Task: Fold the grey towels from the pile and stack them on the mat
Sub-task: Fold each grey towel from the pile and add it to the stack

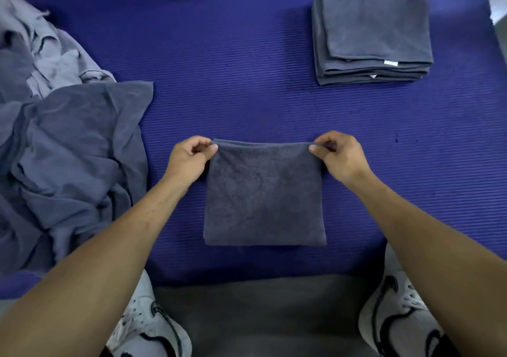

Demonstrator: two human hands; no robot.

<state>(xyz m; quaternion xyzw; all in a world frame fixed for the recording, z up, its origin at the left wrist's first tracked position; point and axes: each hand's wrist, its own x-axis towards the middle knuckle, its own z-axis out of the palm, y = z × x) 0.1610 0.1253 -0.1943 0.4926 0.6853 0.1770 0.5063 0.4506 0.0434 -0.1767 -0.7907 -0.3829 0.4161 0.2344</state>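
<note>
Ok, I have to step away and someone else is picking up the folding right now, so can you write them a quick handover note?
Left hand pinches the far left corner of the folded towel; right hand pinches its far right corner. That towel lies flat on the purple mat, in front of the person.
Done: a stack of folded towels sits far right on the mat.
Left: put this towel on the stack, then fold the unfolded pile on the left.
</note>
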